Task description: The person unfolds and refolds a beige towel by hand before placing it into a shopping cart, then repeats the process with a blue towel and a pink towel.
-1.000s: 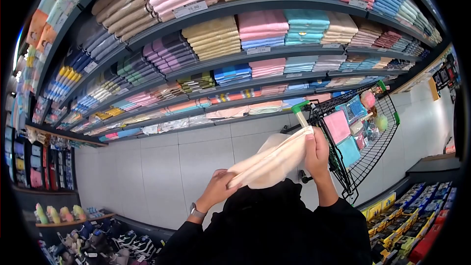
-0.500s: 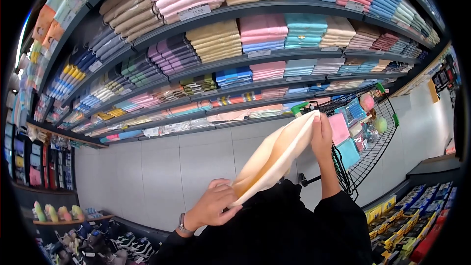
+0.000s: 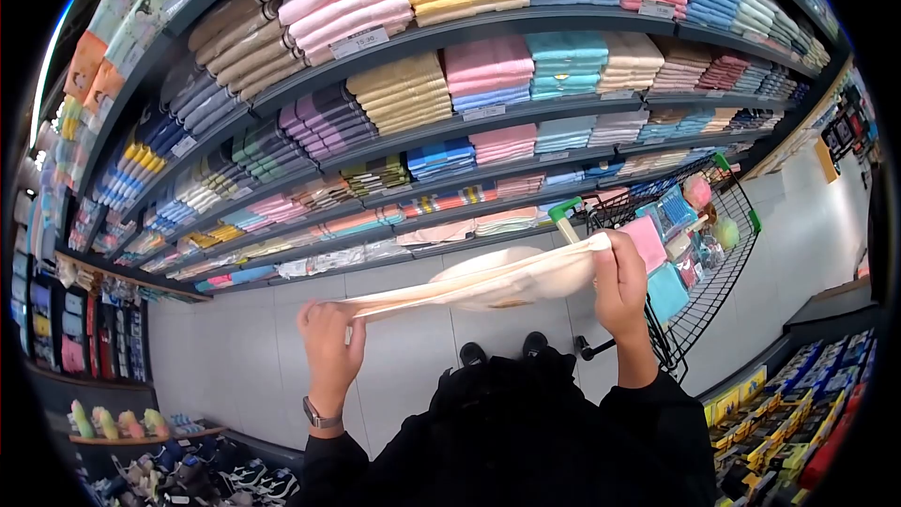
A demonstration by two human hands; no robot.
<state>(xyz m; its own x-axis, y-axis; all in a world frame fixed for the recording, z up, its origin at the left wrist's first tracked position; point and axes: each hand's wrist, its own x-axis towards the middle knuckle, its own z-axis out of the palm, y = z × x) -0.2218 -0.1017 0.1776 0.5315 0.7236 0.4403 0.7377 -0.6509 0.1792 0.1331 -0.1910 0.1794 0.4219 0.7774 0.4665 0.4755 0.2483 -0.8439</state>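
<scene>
A cream cloth (image 3: 488,284) is stretched between my two hands above the floor, its upper edge pulled nearly level and its middle bulging. My left hand (image 3: 330,343), with a watch on the wrist, is closed round the cloth's left end. At the right end, my right hand (image 3: 621,286) pinches a corner between thumb and fingers. The cloth partly hides the floor and the lowest shelf behind it.
Shelves (image 3: 404,136) of folded towels curve across the back. A wire shopping cart (image 3: 713,286) holding pink, teal and packaged items stands to the right. Racks of packets (image 3: 779,422) are at lower right; dark footwear (image 3: 178,474) lies at lower left.
My left hand has moved left and up, drawing the cloth out wider and flatter. My right hand has shifted slightly down, still holding its corner. My shoes now show below the cloth.
</scene>
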